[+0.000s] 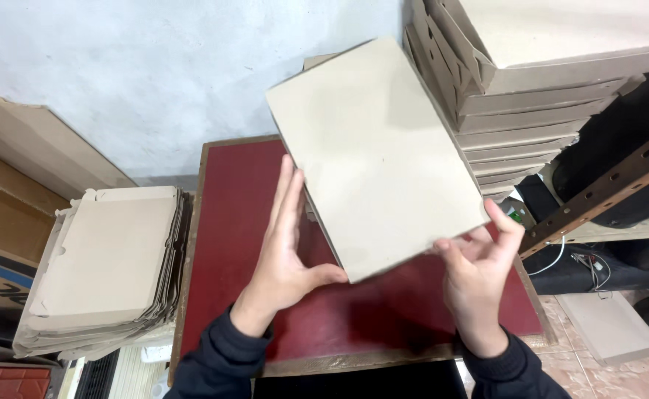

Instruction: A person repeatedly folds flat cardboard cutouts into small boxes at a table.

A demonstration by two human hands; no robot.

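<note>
The box (pixel 376 155) hides the desk (pixel 228 222) toward 12 o'clock; the stack of boxes (pixel 531 81) is cut off at 1 o'clock.

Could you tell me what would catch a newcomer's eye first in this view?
A flat pale cardboard box stands out, held above the red table between the left hand and right hand. A stack of finished boxes rises at upper right, and a pile of unfolded blanks lies at left.

A single head-worn camera looks steeply down from close above the red table (pixel 243 222), which fills the frame's centre, with the pale wall (pixel 155 66) along the top.
</note>
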